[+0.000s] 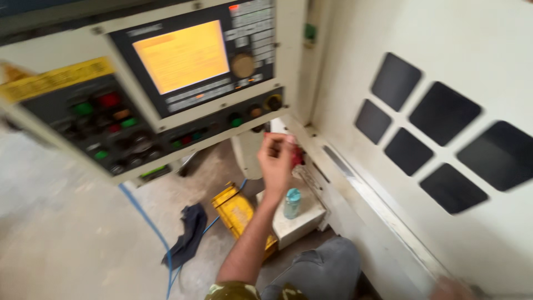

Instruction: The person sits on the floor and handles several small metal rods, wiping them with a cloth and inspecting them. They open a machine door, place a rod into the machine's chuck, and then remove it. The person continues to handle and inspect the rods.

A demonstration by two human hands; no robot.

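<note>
Roughly centre frame, the left hand (276, 161) is raised just under the lower edge of the control panel (61, 119). Its fingers (273, 145) are curled and pressed together. A red piece (298, 157) shows just beside them at 3 o'clock, with a speck of red at the fingertips. Motion blur hides whether they pinch it.

Judged step: a reach up to the bottom row of controls, with the hand close below the dark knob (273, 101) and the green button (236, 119), both at about 12 o'clock from it. Any next move calls for a short, steady lift and a fine fingertip grip, since the controls sit close together.

The right hand (451, 289) is a blur at the bottom edge, at 5 o'clock from the left one, on the machine's sill. Its fingers cannot be read.

The panel is cream with dark inserts. It has an orange screen (180, 55) and a round tan dial (242, 65) at 3 o'clock from the screen.

Below the left hand, at 5 o'clock, a teal-capped bottle (292, 203) stands on a white block (302, 222). A yellow box (236, 210), a dark rag (191, 233) and a blue cable (145, 219) lie on the floor (61, 239), at 7 to 8 o'clock from the hand. The machine door (444, 50), with its dark diamond windows, fills the right side.
</note>
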